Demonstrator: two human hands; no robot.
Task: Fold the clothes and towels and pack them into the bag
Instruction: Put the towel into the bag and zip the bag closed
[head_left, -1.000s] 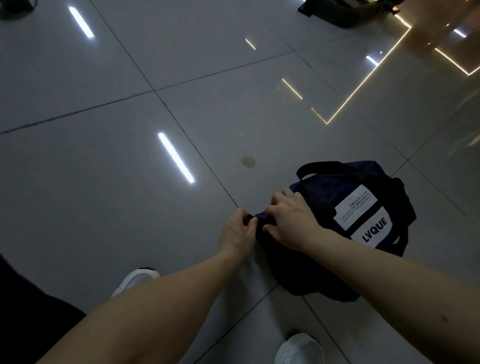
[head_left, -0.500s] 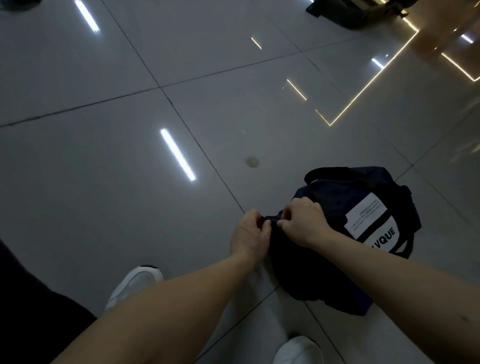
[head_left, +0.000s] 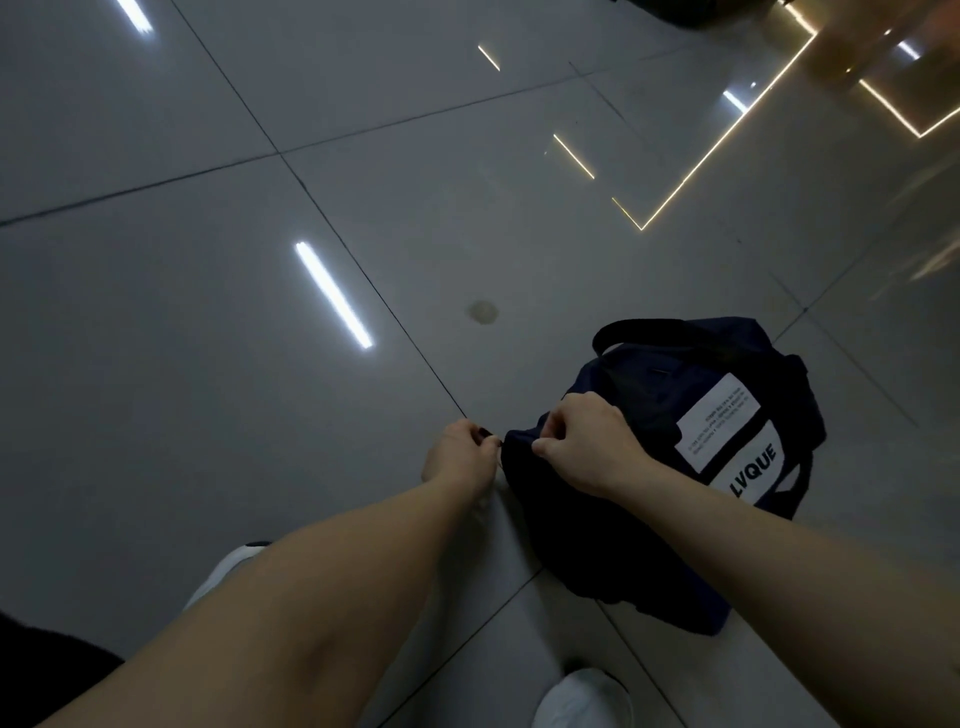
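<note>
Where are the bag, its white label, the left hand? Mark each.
bag (head_left: 613, 545), head view, side fabric.
white label (head_left: 722, 421), head view, upper panel.
left hand (head_left: 457, 460), head view, its back.

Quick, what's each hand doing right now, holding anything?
Left hand: pinching a small dark tab at the navy bag's end.
Right hand: pinching the bag's top fabric.

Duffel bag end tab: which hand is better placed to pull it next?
Left, probably. The left hand pinches the small dark tab at the near end of the navy duffel bag; the right hand grips the fabric beside it, so it suits bracing.
</note>
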